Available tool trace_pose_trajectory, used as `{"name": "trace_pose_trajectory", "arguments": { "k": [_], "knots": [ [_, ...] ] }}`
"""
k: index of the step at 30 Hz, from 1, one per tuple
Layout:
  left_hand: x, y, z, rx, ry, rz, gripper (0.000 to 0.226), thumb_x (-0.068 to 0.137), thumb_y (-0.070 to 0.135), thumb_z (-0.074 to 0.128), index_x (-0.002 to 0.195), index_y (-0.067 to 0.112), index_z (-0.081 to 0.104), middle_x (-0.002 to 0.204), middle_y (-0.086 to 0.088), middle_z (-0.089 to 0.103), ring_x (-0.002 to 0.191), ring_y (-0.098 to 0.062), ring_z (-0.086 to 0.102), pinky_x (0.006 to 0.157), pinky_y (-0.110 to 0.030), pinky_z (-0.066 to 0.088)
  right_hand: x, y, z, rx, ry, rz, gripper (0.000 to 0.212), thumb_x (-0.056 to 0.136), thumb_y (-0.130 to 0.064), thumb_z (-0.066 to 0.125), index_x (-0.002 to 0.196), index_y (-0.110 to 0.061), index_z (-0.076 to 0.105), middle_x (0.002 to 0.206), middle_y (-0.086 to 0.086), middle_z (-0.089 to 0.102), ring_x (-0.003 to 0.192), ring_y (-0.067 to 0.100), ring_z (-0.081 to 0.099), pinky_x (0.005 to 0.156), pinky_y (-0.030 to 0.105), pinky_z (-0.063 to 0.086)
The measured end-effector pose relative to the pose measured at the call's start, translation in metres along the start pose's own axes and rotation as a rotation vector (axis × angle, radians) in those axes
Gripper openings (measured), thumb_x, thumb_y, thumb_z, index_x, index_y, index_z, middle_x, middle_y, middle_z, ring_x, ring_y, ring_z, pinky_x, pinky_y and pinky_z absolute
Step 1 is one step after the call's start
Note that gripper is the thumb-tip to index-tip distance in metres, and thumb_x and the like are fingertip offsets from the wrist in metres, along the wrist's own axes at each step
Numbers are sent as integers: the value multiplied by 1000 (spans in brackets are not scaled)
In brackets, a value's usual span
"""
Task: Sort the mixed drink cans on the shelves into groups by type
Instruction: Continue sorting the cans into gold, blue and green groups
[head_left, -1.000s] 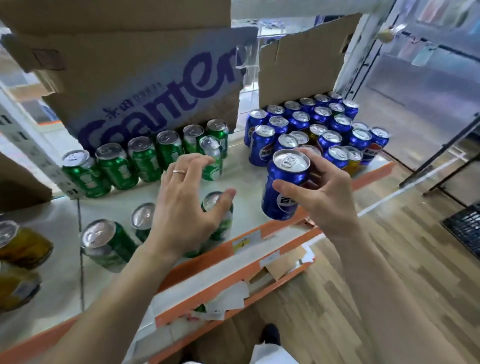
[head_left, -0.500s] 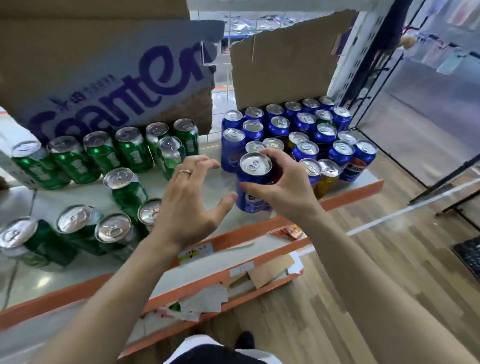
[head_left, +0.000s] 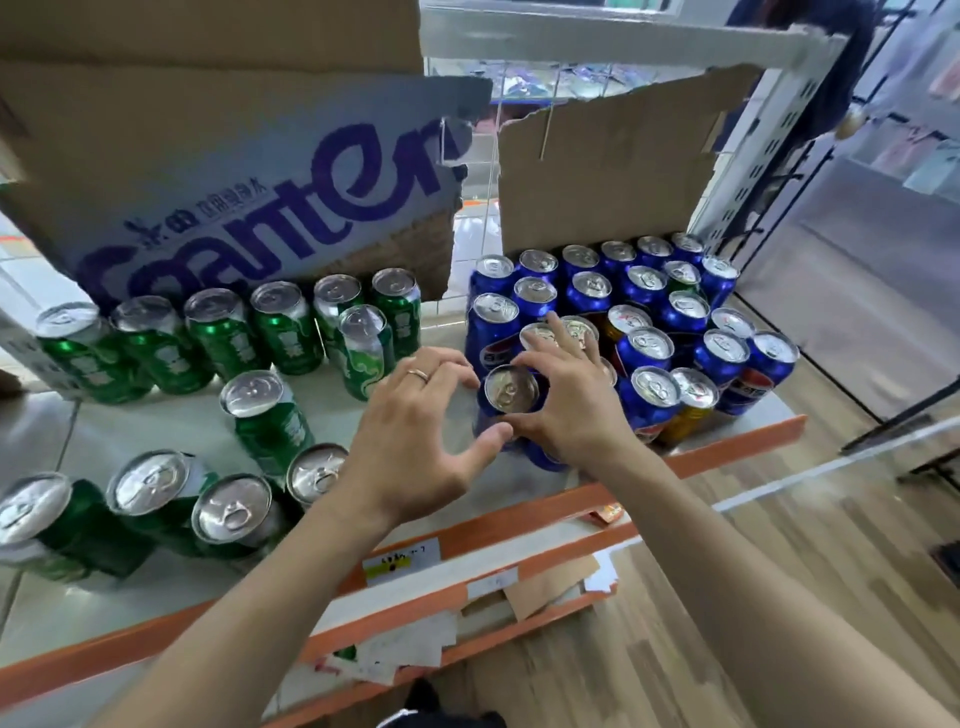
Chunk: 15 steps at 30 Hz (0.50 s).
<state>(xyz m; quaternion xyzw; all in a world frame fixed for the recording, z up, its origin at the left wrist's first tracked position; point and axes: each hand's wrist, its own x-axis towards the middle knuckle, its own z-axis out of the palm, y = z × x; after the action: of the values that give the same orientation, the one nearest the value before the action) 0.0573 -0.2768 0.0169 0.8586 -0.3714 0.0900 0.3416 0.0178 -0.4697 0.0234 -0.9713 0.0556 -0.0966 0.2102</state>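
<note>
Shelf-sorting, placement step. Landmark: the blue can (head_left: 511, 395) in hand, standing on the white shelf (head_left: 171, 431) just behind its orange front lip (head_left: 727, 452).

Nearest the viewer, the right hand (head_left: 566, 410) curls round the can's right side, thumb at its front, fingers reaching past it onto the tops of the cans behind. The left hand (head_left: 415, 431) is spread in an arc on the can's left; its thumb tip touches the can low at the front, while whether its fingers touch the rim cannot be told.

Left of the can stand loose green cans (head_left: 265, 415), with a green row (head_left: 218, 332) further back. Directly behind and right of it is the blue block (head_left: 644, 312), where a few gold-bodied cans (head_left: 691, 410) remain mixed in. Furthest back stands a printed cardboard box (head_left: 249, 197).

Judgement: this can is being seated at the blue block's front-left corner. The next move calls for pushing it flush against its neighbours, releasing without toppling it, then picking out a stray.
</note>
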Motion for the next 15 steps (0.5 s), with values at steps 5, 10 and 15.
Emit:
{"name": "trace_pose_trajectory", "arguments": {
  "k": [5, 10, 15],
  "knots": [
    [15, 4, 10, 5, 16, 13, 48, 80, 51, 57, 110, 14, 61, 117, -1, 57, 110, -21, 55, 96, -41, 46, 5, 9, 4, -127, -29, -9, 65, 78, -52, 74, 134, -22, 57, 164, -3, 19, 152, 13, -10, 119, 42, -15],
    [28, 11, 16, -7, 10, 10, 44, 81, 47, 59, 112, 17, 60, 120, 1, 54, 114, -20, 54, 96, -43, 47, 4, 18, -1, -99, -74, 3, 75, 80, -51, 74, 145, -27, 46, 164, -4, 20, 153, 13, -7, 121, 46, -11],
    [47, 21, 28, 34, 5, -10, 47, 80, 48, 57, 113, 14, 61, 120, -2, 56, 110, -23, 56, 95, -42, 48, 3, 43, -34, 50, 15, -5, 78, 80, -42, 79, 147, -25, 43, 161, -2, 28, 152, 12, 6, 123, 46, -1]
  ]
}}
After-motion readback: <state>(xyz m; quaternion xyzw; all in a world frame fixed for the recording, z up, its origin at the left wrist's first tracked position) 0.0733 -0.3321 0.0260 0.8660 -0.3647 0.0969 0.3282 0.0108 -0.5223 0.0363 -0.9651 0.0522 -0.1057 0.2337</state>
